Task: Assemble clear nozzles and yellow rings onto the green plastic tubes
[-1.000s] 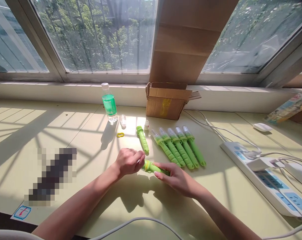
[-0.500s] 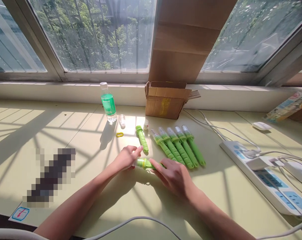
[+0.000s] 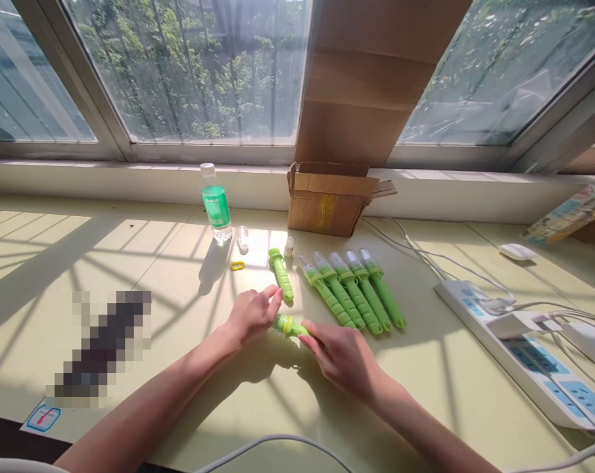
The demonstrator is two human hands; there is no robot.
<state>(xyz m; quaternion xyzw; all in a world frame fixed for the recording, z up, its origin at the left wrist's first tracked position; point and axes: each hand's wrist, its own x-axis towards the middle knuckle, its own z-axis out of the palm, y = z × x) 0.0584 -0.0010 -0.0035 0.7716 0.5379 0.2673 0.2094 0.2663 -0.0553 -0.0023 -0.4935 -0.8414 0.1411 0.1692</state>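
Observation:
My right hand grips the handle of a green plastic stick with a yellow ring and a clear cap, lying low over the table. My left hand pinches the clear cap end of that same stick. Just behind it lies a single green handle without a cap. To the right, a row of several finished green sticks with clear caps lies side by side.
A green-labelled water bottle, a clear cap, a small white part and a yellow ring sit behind my hands. An open cardboard box stands by the window sill. A white power strip with cables and a mouse lie at right.
My left hand loosened from a closed grip over the cap end to a fingertip pinch. The stick shifted slightly left and back, with my right hand sliding along its handle.

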